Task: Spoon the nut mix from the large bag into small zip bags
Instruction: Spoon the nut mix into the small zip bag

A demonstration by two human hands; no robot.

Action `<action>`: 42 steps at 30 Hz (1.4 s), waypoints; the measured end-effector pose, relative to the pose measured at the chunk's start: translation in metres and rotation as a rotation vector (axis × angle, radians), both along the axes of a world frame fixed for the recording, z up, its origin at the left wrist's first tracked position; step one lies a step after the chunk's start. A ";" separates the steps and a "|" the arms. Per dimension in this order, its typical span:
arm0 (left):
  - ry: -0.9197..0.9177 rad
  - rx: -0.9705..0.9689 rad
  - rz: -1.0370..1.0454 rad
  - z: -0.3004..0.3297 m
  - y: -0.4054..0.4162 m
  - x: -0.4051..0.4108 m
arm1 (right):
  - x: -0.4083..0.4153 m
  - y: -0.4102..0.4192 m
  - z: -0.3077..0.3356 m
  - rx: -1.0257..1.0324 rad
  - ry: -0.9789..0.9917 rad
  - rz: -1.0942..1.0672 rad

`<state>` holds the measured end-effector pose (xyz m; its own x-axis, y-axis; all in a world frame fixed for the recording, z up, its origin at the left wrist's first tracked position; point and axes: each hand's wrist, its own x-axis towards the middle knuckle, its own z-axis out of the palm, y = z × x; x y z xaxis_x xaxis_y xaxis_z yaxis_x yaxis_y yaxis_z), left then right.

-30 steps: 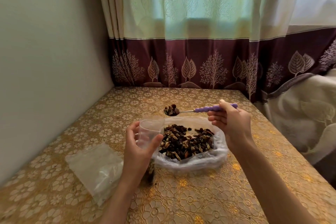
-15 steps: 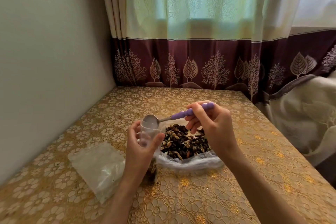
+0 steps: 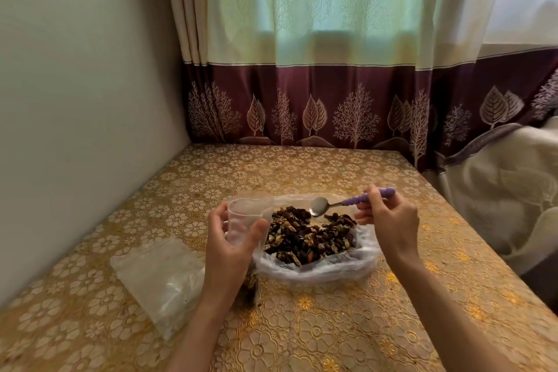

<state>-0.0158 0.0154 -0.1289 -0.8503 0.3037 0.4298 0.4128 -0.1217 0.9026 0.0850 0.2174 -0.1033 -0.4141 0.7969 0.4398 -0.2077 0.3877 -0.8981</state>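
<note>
Spoon (image 3: 320, 206) moved back over nut mix (image 3: 308, 237), emptied

We note bare table (image 3: 302, 166) toward 12 o'clock; wall (image 3: 75, 130) blocks 9 o'clock, flat bags (image 3: 160, 278) lie at 8 o'clock.
</note>
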 end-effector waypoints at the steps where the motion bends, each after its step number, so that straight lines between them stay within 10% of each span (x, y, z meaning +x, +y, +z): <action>1: 0.000 0.003 0.000 0.000 0.000 0.000 | 0.001 0.004 -0.004 -0.003 -0.020 -0.016; 42: 0.006 0.018 -0.043 0.002 0.000 0.003 | -0.002 -0.002 0.033 -0.343 0.151 0.185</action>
